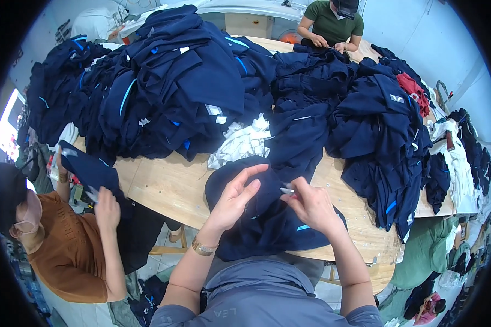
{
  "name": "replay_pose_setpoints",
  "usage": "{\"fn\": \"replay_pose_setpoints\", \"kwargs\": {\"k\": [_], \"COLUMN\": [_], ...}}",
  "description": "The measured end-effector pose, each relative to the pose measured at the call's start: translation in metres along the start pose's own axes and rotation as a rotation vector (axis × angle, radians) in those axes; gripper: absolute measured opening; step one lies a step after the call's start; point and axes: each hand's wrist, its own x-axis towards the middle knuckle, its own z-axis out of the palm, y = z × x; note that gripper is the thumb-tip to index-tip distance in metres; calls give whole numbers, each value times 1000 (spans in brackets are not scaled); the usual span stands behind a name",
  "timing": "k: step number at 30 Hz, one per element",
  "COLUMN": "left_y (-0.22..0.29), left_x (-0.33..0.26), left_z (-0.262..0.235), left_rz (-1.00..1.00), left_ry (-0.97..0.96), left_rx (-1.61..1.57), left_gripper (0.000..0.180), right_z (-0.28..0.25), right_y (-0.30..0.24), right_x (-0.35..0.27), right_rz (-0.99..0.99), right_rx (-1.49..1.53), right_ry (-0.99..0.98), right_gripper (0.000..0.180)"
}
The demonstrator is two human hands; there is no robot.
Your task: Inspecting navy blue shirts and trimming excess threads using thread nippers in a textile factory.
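Note:
Over the navy garment (267, 229) spread at the table's near edge, my left hand (235, 200) is raised with its fingers apart and nothing in it. Beside it, my right hand (313, 206) is closed on a small silver-tipped tool (287, 190). The tool looks like thread snips, but most of it is hidden in my fingers. Just beyond my hands lies a pile of white fabric labels (241, 143). A light-blue trim strip shows on the garment's lower right part.
A tall heap of navy garments (174, 87) covers the far left of the wooden table (158, 180); another navy pile (376, 125) stands right. One co-worker (71, 245) in brown handles a navy piece at left; another (335, 27) in green works across the table.

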Motion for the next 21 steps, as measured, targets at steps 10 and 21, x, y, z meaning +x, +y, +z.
{"fn": "replay_pose_setpoints", "kwargs": {"k": [10,21], "left_y": [7,-22], "left_x": [6,-11], "left_z": [10,-19], "left_rz": [-22,58], "left_ry": [-79,-52], "left_rx": [225,686], "left_gripper": [41,22], "right_z": [15,-8], "right_y": [4,86], "right_x": [1,-87], "right_rz": [538,540], "right_rx": [1077,901], "right_ry": [39,925], "right_gripper": [14,7]}}
